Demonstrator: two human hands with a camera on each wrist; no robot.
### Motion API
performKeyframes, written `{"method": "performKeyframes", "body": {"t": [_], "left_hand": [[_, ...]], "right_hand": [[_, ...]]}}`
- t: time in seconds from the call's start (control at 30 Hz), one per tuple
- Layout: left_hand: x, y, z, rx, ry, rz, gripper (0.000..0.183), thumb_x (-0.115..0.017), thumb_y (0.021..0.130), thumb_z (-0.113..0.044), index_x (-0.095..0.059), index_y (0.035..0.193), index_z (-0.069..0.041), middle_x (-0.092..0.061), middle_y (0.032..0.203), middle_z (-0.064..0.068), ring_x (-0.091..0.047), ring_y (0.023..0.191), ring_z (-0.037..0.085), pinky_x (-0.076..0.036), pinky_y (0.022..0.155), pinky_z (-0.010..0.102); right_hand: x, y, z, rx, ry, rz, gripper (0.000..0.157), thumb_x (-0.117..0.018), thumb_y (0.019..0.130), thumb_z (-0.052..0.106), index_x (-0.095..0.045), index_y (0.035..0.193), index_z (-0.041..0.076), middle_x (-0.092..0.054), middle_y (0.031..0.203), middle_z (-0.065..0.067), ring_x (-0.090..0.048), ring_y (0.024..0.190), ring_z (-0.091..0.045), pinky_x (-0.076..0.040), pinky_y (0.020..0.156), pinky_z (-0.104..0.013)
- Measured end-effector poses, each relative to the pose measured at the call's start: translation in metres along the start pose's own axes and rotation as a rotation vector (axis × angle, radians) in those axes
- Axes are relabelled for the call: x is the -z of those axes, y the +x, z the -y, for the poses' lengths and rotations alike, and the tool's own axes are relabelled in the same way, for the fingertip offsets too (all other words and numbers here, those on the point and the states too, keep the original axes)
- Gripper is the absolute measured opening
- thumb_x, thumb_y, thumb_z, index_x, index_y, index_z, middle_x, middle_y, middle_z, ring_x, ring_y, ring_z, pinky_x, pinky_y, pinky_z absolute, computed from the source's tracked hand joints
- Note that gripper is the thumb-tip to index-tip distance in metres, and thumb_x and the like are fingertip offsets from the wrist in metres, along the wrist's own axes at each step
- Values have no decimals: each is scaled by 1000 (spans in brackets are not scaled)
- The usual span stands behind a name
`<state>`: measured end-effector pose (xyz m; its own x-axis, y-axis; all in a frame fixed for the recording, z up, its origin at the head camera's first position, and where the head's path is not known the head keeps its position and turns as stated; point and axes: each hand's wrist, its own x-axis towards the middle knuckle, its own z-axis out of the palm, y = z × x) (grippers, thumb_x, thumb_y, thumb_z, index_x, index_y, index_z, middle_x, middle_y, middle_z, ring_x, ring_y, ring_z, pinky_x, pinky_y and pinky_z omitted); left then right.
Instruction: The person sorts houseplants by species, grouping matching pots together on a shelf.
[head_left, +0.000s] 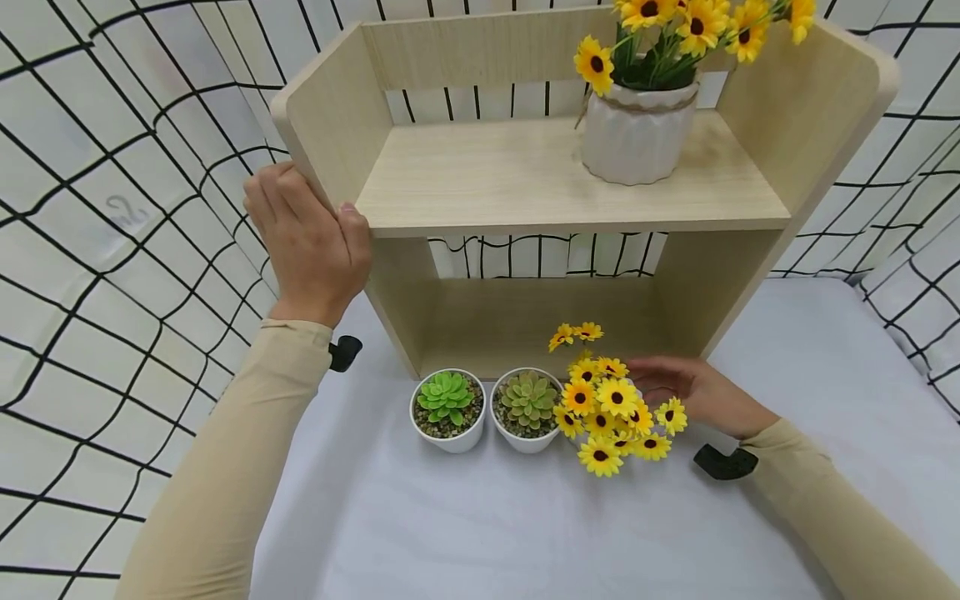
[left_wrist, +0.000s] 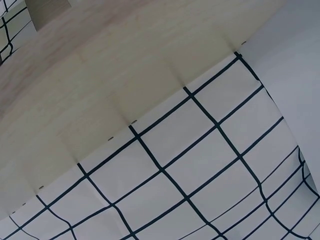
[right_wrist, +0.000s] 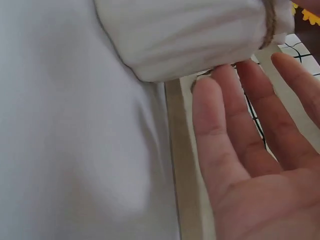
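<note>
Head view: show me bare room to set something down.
Free: the upper board of the pale wooden shelf, left of the ruffled white pot; the white cloth, in front of two green succulents in round white pots. Crowded: along the shelf's front, where those succulents, yellow dark-centred flowers and the right hand cluster.

Right hand (right_wrist: 264,182) beside white pot (right_wrist: 185,40)

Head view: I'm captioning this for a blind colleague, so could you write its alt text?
A person's left hand grips the left side of a wooden shelf unit, while the right hand is beside yellow flowers in front. Left of them stand two potted succulents; a white pot of similar flowers stands on the upper shelf.
</note>
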<state>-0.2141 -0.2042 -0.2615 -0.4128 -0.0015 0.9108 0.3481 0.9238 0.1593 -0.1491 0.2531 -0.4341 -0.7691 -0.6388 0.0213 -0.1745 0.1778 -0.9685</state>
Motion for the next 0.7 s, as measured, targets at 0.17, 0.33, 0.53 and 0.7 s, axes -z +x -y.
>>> {"method": "performKeyframes", "body": {"t": [0.17, 0.33, 0.53, 0.7], "left_hand": [[0, 0, -1, 3, -2, -10, 44, -32, 91, -28, -43, 120, 3, -47, 115, 26, -38, 106, 43, -27, 97, 54], [0, 0, -1, 1, -5, -12, 45, -32, 91, -28, -43, 121, 3, -47, 116, 26, -38, 107, 43, -27, 98, 54], [-2, 0, -1, 13, 4, -6, 45, -32, 91, -30, -43, 122, 1, -47, 117, 25, -39, 108, 42, -27, 99, 54], [-2, -1, -1, 24, 5, -1, 46, -32, 91, -31, -42, 124, 0, -47, 119, 25, -39, 110, 42, -27, 101, 54]], "right_hand": [[-4, 1, -7, 26, -9, 19, 65, -69, 90, 0, -47, 151, 0, -58, 142, 23, -61, 125, 3, -53, 100, -19], [-12, 3, -11, 29, -92, -12, 65, -70, 91, 3, -44, 150, -6, -54, 141, 29, -55, 127, 11, -49, 102, -15], [-19, 4, -12, 91, -146, -63, 66, -71, 89, 2, -44, 149, -5, -52, 141, 32, -51, 128, 14, -46, 104, -12], [-21, 3, -13, 122, -135, -63, 66, -72, 87, 1, -46, 148, -1, -53, 140, 29, -53, 127, 12, -47, 103, -14]]}}
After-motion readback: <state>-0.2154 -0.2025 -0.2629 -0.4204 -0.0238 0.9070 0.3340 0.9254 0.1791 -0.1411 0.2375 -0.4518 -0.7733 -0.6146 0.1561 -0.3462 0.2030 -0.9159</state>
